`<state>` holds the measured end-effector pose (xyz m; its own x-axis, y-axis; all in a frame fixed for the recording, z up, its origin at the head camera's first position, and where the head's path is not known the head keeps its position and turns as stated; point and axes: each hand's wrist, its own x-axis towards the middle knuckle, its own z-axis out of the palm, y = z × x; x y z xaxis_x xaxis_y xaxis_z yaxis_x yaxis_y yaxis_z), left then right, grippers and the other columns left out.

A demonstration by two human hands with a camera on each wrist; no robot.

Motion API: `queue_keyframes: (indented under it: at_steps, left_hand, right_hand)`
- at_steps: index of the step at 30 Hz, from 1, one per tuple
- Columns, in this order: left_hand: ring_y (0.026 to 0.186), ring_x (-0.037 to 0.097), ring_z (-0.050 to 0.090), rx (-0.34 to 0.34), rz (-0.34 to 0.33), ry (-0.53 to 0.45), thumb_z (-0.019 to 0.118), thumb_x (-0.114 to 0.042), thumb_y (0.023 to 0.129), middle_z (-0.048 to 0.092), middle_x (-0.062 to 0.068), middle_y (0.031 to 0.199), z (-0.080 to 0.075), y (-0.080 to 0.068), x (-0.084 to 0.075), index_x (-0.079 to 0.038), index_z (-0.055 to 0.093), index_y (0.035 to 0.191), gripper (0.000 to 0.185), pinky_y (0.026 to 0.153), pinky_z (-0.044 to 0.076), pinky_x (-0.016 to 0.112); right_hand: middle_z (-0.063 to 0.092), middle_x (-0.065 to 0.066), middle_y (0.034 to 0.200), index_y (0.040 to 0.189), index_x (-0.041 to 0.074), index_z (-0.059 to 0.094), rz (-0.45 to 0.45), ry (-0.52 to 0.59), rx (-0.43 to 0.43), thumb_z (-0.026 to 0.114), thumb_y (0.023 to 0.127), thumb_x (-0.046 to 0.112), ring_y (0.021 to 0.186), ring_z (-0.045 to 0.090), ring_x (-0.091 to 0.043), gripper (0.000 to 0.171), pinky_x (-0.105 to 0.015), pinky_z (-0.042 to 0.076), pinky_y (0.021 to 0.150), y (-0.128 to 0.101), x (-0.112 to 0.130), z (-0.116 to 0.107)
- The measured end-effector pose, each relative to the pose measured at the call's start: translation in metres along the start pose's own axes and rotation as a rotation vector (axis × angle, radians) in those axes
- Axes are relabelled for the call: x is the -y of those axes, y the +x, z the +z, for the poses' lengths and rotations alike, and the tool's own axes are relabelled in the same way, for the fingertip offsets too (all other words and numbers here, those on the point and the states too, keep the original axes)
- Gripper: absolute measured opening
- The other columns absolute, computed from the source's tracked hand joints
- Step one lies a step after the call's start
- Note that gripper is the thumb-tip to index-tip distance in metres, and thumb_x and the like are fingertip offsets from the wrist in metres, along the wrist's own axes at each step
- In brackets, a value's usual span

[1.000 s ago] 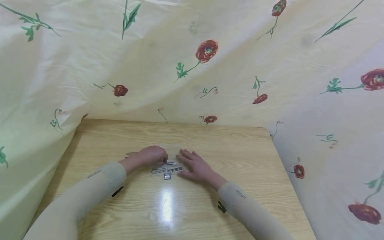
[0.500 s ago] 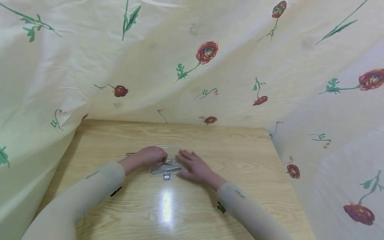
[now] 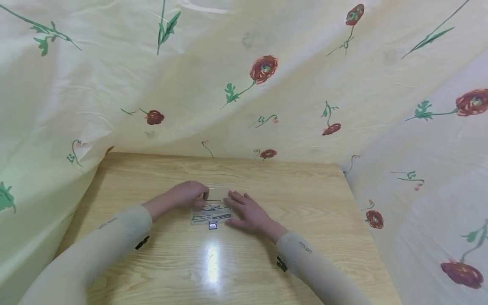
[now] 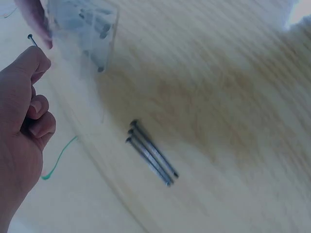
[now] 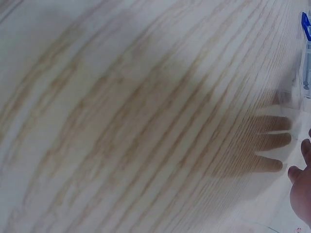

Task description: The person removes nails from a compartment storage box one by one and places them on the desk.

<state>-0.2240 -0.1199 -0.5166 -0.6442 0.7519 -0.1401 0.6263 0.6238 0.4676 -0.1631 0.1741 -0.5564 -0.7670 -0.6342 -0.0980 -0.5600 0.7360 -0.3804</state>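
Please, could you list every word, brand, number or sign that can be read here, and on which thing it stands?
No text can be read for certain.
Right sleeve: small dark lettering, too small to read.
Left sleeve: a dark mark, perhaps lettering, too blurred to read.
Box: no readable text in any view.

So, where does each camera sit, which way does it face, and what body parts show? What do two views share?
Head: on the head, facing forward and down at the pale wood-grain table; both beige sleeves, left hand and right hand show.
Left wrist: worn there, facing three grey metal nails and a clear plastic box; left hand, pinching another nail, and part of the right show.
Right wrist: worn there, facing mostly table; right hand partly shows.
Head and left wrist share the box.
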Motion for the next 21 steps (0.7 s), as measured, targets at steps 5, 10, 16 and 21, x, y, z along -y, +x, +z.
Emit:
queue_keyframes:
  at_steps: [5, 10, 16, 21]
  left_hand:
    - [0.066, 0.008, 0.048, -0.033, 0.007, 0.01, 0.075, -0.011, 0.094, 0.063, -0.008, 0.081, -0.015, -0.014, 0.005, -0.014, 0.071, 0.094, 0.005, 0.062, 0.045, 0.026]
    - [0.069, 0.008, 0.051, -0.072, -0.018, 0.034, 0.075, -0.008, 0.093, 0.065, -0.008, 0.084, -0.028, -0.032, 0.016, -0.014, 0.071, 0.093, 0.007, 0.066, 0.048, 0.029]
    - [0.07, 0.009, 0.052, -0.12, -0.026, 0.06, 0.076, -0.007, 0.093, 0.066, -0.006, 0.084, -0.03, -0.057, 0.032, -0.014, 0.069, 0.09, 0.01, 0.067, 0.049, 0.032]
    - [0.07, 0.006, 0.053, -0.156, -0.012, 0.094, 0.076, -0.003, 0.09, 0.065, -0.007, 0.081, -0.025, -0.08, 0.045, -0.015, 0.067, 0.086, 0.015, 0.066, 0.051, 0.032]
  right_hand:
    - [0.025, -0.006, 0.176, 0.166, 0.023, 0.039, 0.009, 0.002, 0.011, 0.064, 0.101, 0.06, 0.162, 0.023, -0.024, 0.079, -0.051, 0.015, 0.132, 0.001, 0.0, 0.001]
    - [0.024, -0.004, 0.177, 0.167, 0.025, 0.037, 0.017, -0.011, 0.017, 0.062, 0.101, 0.063, 0.163, 0.021, -0.021, 0.08, -0.049, 0.014, 0.132, -0.001, -0.002, 0.002]
    - [0.023, -0.005, 0.177, 0.167, 0.024, 0.037, 0.016, -0.007, 0.018, 0.062, 0.101, 0.063, 0.163, 0.021, -0.022, 0.08, -0.048, 0.012, 0.132, -0.005, -0.003, 0.001]
    - [0.023, -0.006, 0.177, 0.167, 0.024, 0.037, 0.011, -0.021, 0.017, 0.061, 0.102, 0.063, 0.163, 0.021, -0.022, 0.08, -0.048, 0.013, 0.132, -0.006, -0.004, 0.001]
